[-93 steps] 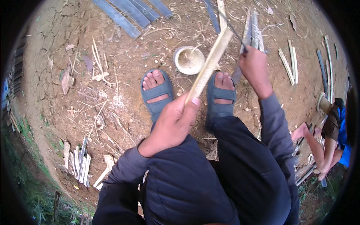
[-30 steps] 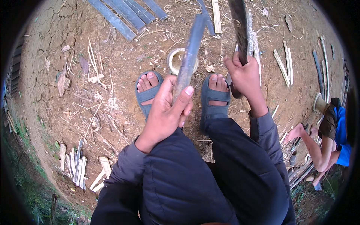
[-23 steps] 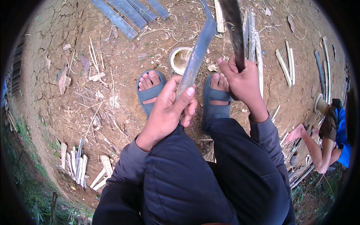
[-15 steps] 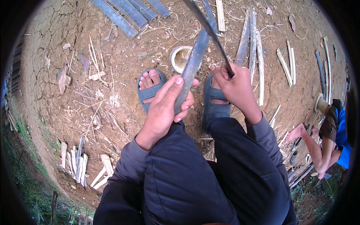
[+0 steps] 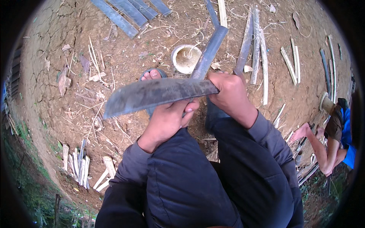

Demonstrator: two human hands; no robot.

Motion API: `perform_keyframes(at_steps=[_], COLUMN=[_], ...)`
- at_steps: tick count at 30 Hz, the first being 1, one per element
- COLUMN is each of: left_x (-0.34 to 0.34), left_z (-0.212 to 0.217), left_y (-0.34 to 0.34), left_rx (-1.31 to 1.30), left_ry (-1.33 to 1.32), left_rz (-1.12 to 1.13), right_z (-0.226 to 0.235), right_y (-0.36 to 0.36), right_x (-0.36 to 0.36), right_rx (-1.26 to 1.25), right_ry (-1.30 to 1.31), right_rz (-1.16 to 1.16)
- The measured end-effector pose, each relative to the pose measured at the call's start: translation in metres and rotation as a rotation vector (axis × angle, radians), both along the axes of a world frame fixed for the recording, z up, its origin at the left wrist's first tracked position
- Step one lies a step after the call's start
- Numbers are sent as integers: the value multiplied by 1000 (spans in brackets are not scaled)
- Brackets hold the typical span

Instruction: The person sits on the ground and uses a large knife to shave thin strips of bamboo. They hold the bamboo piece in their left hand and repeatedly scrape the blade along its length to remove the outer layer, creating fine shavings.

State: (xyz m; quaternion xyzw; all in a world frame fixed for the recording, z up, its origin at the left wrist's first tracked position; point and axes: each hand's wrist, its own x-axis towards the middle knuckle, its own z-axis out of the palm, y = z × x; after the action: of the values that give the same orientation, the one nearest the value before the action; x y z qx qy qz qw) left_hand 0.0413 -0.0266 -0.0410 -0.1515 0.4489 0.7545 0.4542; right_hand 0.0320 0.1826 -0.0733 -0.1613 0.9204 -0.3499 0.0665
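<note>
My right hand [image 5: 231, 91] is closed round the handle of a machete [image 5: 159, 94]. The broad dark blade lies sideways, pointing left, above my left hand and across the lower part of a split bamboo piece [image 5: 211, 47]. My left hand [image 5: 167, 121] is closed on the near end of that bamboo; the blade hides some of the fingers and the grip. The bamboo slants away from me, its dark, smooth side up. Whether the blade touches it, I cannot tell.
A pale round hollow block [image 5: 185, 59] stands on the dirt beyond my feet. Dark bamboo slats [image 5: 118, 17] lie far left, more strips [image 5: 263, 68] to the right, and cut pieces [image 5: 78, 165] near left. A person [image 5: 334, 140] sits at the right edge.
The machete has swung from pointing up and away to lying leftward across the bamboo. My right hand has turned over and shifted slightly left and down. The bamboo's far end now shows unobstructed.
</note>
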Motion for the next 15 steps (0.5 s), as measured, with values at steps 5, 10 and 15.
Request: perform_keyframes(at_steps=[5,10,15], left_x=[0,-3,-2], left_z=[6,17,23], left_y=[2,-1,-3], left_rx=[152,230,118], left_ry=[-112,-149,-136], left_rz=[94,147,90], right_z=[-1,-13,-6], right_y=[-4,8,3], right_x=[-2,-13,5], right_rx=[51,153,176], right_ry=[53,91,137], right_rz=[-40,-213,-89])
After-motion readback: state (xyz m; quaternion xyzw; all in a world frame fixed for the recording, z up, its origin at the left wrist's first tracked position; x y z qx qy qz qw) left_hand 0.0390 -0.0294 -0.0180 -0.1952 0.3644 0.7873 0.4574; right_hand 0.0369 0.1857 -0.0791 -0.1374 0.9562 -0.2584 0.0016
